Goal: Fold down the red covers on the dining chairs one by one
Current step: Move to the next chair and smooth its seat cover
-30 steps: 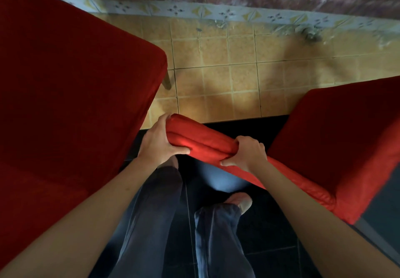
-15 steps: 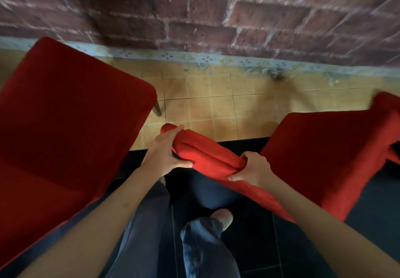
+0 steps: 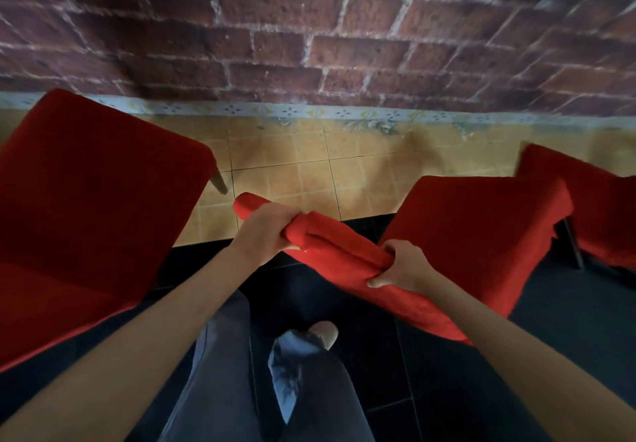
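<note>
— Red, plush fabric everywhere in the head view. Whereabouts of the rolled red fabric chair cover (image 3: 330,242)?

— Bunched into a thick roll along the near edge of the middle red-covered dining chair (image 3: 475,228), running from centre frame down to the right.

— Left hand (image 3: 265,235)?

— Wrapped over the roll near its far left end, fingers curled round the cloth, thumb tucked below. Short stub of roll poking out beyond the knuckles.

— Right hand (image 3: 404,268)?

— Clamped on the same roll further right, fingers folded over the top, thumb pressed against the near side. Both forearms bare.

— Elsewhere in that view?

— Large red-covered dining chair at left (image 3: 86,207), one slim leg showing at its far corner. Part of a third red-covered chair at the right edge (image 3: 592,200), just beside the middle one. Yellow-beige tiled floor (image 3: 309,170) beyond the hands, dark tiles nearer. Rough red brick wall (image 3: 309,35) behind, patterned pale border strip at its foot. Below: grey-blue trouser legs (image 3: 220,373) and a bare foot (image 3: 325,333) on the dark tiles.
</note>
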